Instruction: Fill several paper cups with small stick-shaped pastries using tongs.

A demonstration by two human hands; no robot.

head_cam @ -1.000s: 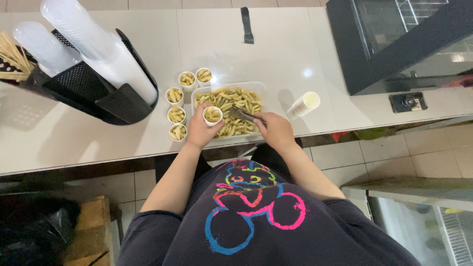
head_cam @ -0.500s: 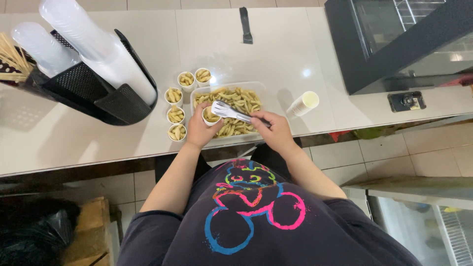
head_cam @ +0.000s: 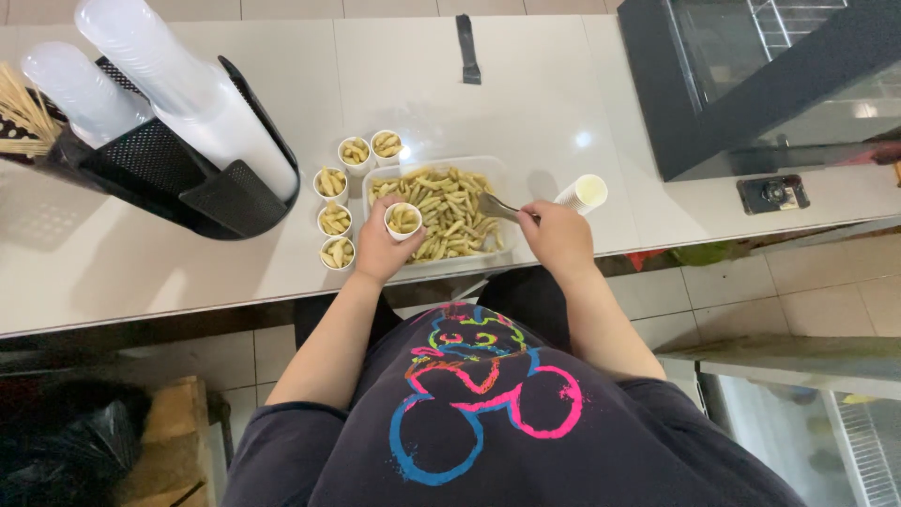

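Note:
My left hand grips a small white paper cup filled with fries, held over the left end of a clear tray of fries. My right hand holds metal tongs, whose tips rest in the fries at the tray's right side. Several filled small cups stand in a curve just left of the tray on the white counter.
A stack of empty white cups lies beside the tray on the right. A black mesh holder with tall cup stacks and wooden skewers sits at the left. A glass display case stands at the right, a black scraper at the back.
The tongs have moved from over the held cup to the right, down into the fries in the tray. My left hand still holds the cup.

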